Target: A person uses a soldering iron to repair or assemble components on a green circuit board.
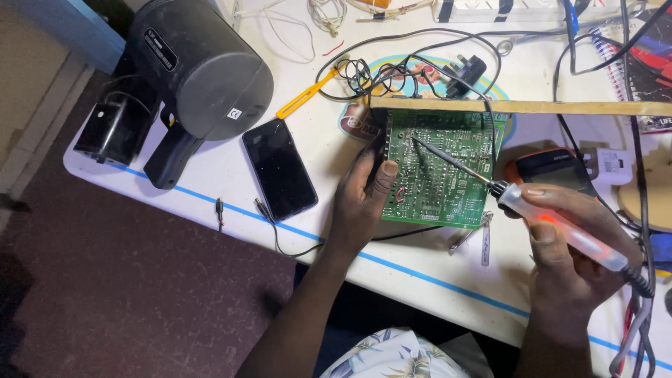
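A green circuit board [448, 175] lies solder side up on the white table [210, 178]. My left hand [360, 199] grips the board's left edge, thumb on top. My right hand [570, 259] holds a soldering iron [560, 227] with a clear handle glowing orange. Its thin metal tip reaches up and left and touches the board near its upper middle.
A black phone [279, 168] lies left of the board. A large black cylindrical device [192, 70] stands at the far left. A wooden strip [560, 107] crosses behind the board. An orange multimeter [553, 164], tangled cables [392, 70], tweezers [476, 234] and a plug [467, 70] surround it.
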